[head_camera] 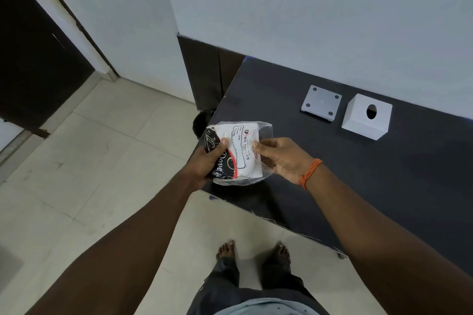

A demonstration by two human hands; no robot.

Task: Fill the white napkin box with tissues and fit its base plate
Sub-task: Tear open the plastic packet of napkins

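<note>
I hold a plastic pack of tissues point(243, 146), white with black and red print, over the left corner of the black table point(332, 174). My left hand point(206, 163) grips its left side from below. My right hand point(282, 158) pinches the clear wrapper on its right side. The white napkin box point(358, 123) stands further back on the table near the wall, its round hole facing up. Its square white base plate point(321, 103), with four dark corner dots, lies flat just left of the box.
A grey wall point(332, 20) runs along the table's far edge. A dark round bin point(202, 120) stands on the tiled floor point(102, 161) beside the table's left edge. A dark door point(33, 59) is at far left. My bare feet are below the table's near edge.
</note>
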